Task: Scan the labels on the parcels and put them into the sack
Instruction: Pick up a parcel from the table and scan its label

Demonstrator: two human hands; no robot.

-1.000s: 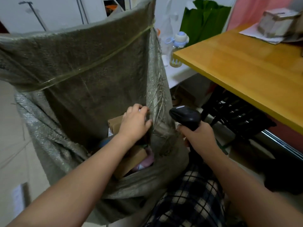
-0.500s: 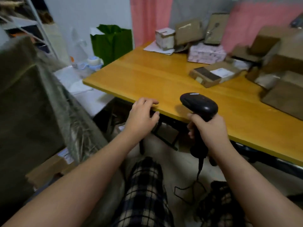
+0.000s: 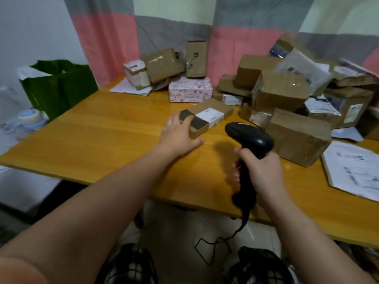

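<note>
Currently, left hand (image 3: 178, 133) fingers (image 3: 185, 119) cover the box (image 3: 209, 116) end; grip unconfirmed. Right hand (image 3: 260, 173) fingers wrap the scanner (image 3: 250, 139) handle, mostly hiding it.

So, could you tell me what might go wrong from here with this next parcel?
1. The left hand only lies on one end of the flat box, so lifting from there could let it tip or slip.
2. The scanner in the right hand trails a cable hanging in loose loops, which might snag.
3. The pile behind is loosely stacked, so a nudge could topple it.
</note>
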